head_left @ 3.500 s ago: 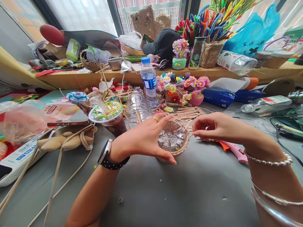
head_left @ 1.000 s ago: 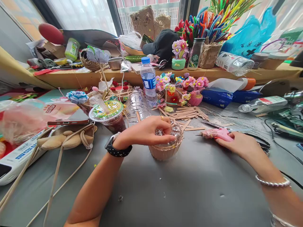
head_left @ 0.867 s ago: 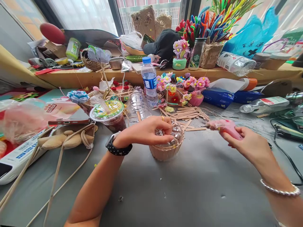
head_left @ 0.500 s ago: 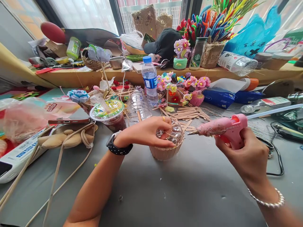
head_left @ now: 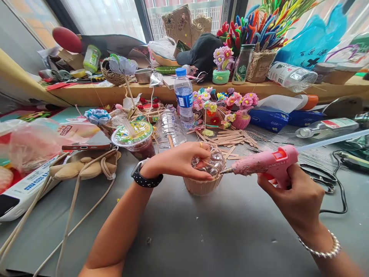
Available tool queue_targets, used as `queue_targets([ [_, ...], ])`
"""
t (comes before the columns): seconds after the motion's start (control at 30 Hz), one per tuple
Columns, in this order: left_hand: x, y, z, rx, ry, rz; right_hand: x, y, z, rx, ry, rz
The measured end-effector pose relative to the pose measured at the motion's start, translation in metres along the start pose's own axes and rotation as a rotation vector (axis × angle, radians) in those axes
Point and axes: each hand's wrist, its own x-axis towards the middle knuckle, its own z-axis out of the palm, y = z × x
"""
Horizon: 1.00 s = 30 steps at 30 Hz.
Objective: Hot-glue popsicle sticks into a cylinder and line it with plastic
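A small round pot, its side lined with flat wooden sticks and its top a clear ridged plastic bottle base, stands on the grey table. My left hand reaches over it from the left, fingers curled onto the plastic and thumb along the rim. Thin twine seems to run by the thumb, too fine to make out clearly. In my right hand is a pink glue gun with a long clear glue stick in its back. Its metal nozzle meets the pot's right rim, close to my left thumb.
Loose wooden sticks lie behind the pot. A lidded drink cup, a clear plastic bottle piece and a water bottle stand behind my left hand. Scissors and a black cable lie at right, a corded bag at left.
My right hand has brought the glue gun left and slightly down, from a gap beside the pot to its rim. My left hand stays on the pot.
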Motion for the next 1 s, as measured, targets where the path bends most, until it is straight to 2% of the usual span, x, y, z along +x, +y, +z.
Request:
queue_targets([
  [0.23,0.0007,0.0001,0.0003,-0.011,0.001,-0.002,-0.0017,-0.0012,-0.0016,-0.028,-0.043,0.029],
  [0.83,-0.0001,0.0,0.0002,-0.016,-0.002,-0.004,-0.0012,0.0035,-0.0008,-0.034,0.103,-0.121],
  [1.0,0.0007,0.0001,0.0002,-0.008,-0.001,-0.008,-0.0015,0.0018,-0.0044,-0.047,0.027,-0.051],
])
